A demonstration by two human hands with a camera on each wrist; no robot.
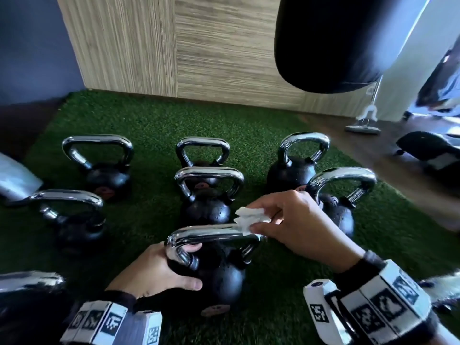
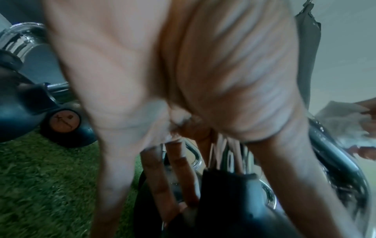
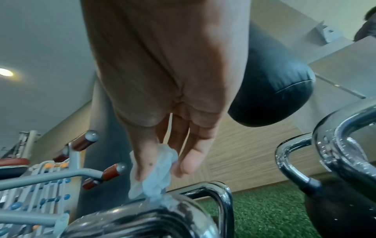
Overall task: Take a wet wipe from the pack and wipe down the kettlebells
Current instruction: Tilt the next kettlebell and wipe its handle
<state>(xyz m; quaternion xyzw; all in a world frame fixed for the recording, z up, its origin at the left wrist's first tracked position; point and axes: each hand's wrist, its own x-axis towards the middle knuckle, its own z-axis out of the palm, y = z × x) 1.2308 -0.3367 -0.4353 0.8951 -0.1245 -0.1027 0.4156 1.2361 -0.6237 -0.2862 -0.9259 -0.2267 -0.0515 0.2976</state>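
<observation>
Several black kettlebells with chrome handles stand on green turf. The nearest kettlebell [image 1: 224, 277] is held by my left hand [image 1: 159, 267], whose fingers curl round the left end of its chrome handle [image 1: 211, 234] and its black body [image 2: 234, 201]. My right hand [image 1: 293, 220] pinches a folded white wet wipe [image 1: 249, 217] between thumb and fingers and presses it onto the right end of that handle. In the right wrist view the wet wipe [image 3: 156, 173] touches the top of the chrome handle [image 3: 142, 215]. A pale pack [image 1: 15, 178] lies at the left edge.
More kettlebells stand behind, in the middle [image 1: 206, 202], at the right [image 1: 341, 205] and at the left [image 1: 72, 220]. A black punching bag [image 1: 343, 41] hangs above on the right. A wood-panel wall [image 1: 199, 51] closes the back. Gym equipment [image 3: 50, 177] stands beyond the turf.
</observation>
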